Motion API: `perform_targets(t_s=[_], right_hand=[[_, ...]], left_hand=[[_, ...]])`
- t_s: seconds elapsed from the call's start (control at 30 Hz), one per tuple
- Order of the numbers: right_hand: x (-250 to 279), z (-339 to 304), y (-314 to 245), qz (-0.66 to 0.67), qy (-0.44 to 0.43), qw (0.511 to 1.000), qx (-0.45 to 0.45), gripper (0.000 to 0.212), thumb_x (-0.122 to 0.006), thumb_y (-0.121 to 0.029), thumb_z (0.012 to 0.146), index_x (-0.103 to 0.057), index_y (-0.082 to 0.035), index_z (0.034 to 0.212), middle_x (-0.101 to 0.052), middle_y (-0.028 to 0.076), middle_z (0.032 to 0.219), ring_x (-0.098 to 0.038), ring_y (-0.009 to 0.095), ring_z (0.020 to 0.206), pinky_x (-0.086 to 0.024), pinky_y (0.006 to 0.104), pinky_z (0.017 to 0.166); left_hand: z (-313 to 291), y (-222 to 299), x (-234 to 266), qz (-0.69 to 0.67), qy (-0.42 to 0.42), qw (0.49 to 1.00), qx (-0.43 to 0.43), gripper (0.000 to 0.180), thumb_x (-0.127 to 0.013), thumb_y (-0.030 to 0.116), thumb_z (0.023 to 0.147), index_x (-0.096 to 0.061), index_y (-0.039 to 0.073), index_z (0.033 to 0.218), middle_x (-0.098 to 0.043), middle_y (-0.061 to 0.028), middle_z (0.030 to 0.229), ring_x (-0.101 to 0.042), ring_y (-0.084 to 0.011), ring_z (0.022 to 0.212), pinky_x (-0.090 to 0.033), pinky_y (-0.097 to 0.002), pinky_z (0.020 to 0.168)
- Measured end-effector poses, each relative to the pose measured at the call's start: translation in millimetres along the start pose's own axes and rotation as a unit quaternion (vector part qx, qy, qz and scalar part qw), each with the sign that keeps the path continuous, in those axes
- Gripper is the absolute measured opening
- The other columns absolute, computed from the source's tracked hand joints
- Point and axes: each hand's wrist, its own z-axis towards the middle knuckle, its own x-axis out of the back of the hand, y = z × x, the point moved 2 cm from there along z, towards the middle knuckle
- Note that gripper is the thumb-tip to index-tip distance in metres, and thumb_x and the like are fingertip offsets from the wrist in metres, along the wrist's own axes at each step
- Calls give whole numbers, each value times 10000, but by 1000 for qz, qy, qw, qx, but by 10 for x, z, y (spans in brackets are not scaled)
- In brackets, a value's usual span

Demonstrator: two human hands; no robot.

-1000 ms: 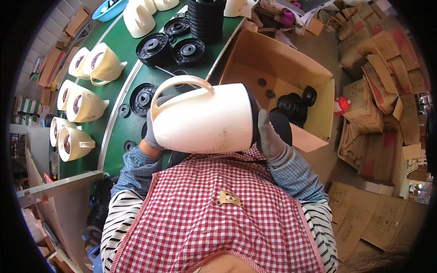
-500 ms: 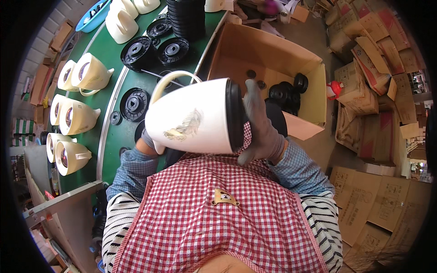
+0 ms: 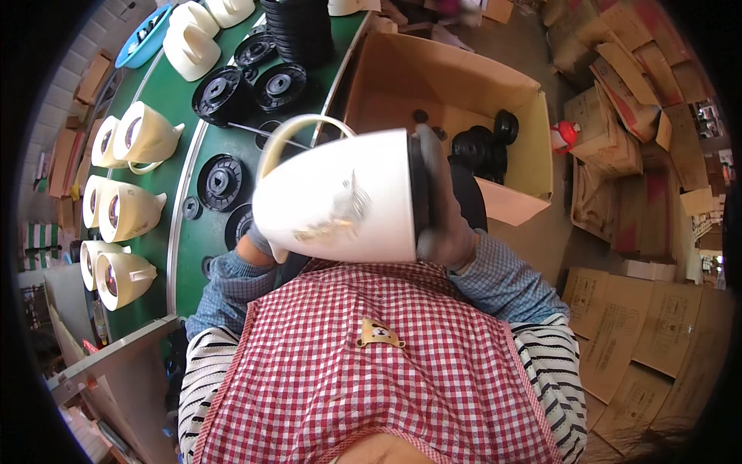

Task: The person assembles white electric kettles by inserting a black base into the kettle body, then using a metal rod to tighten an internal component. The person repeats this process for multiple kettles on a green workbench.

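A cream-white jug (image 3: 340, 203) with a faint gold-grey printed pattern lies on its side in front of my chest. Its loop handle (image 3: 290, 127) points up, away from me. A round black base (image 3: 418, 185) sits on the jug's right end. My gloved left hand (image 3: 260, 241) is at the left end by the spout, its fingers mostly hidden behind the jug. On the right, my grey-gloved right hand (image 3: 448, 209) presses its palm against the black base, fingers curled around the base's edge and slightly blurred.
Several cream jugs (image 3: 127, 213) stand along the left of the green table (image 3: 202, 259). Black discs (image 3: 222, 182) and a tall black stack (image 3: 300, 35) are on it too. A cardboard box (image 3: 510, 85) holding black round parts stands right, with flattened cartons (image 3: 618, 332) beyond.
The jug has shifted slightly right. My right hand has gone from fingers spread beside the base to closer around it. The left hand keeps its place at the spout end.
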Motion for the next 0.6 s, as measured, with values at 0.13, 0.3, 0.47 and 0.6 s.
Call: perform_targets(t_s=[0.13, 0.3, 0.47, 0.6], right_hand=[[119, -49, 185, 112, -39, 973, -197, 699, -439, -448, 1085, -188, -52, 1604, -304, 190, 1623, -386, 287, 1470, -337, 380, 1214], [7, -91, -136, -38, 41, 998, 35, 1096, -531, -778, 874, -185, -53, 1620, -205, 228, 1664, -178, 384, 1552, -99, 511, 1258], [86, -88, -2, 216, 32, 959, -178, 840, -526, -580, 977, -243, -98, 1604, -307, 190, 1615, -408, 335, 1445, -198, 475, 1257], [117, -142, 324, 369, 69, 891, -257, 663, -364, -436, 1104, -141, -87, 1622, -324, 162, 1606, -420, 275, 1445, -270, 389, 1245]], left_hand=[[82, 469, 18, 374, -107, 904, -175, 513, -786, 121, 879, -581, -35, 1323, -713, -130, 1162, -709, -230, 1003, -582, -345, 910], [47, 120, -219, 32, -61, 997, 27, 528, -802, 154, 868, -589, -35, 1314, -716, -136, 1165, -712, -250, 1015, -581, -351, 916], [120, 6, 69, 27, -48, 996, 76, 535, -753, 228, 931, -563, -23, 1363, -661, -186, 1301, -665, -273, 1171, -558, -392, 987], [217, -130, 131, 69, -79, 993, 60, 617, -801, 263, 890, -556, -28, 1376, -634, -202, 1343, -648, -297, 1202, -540, -426, 1018]])
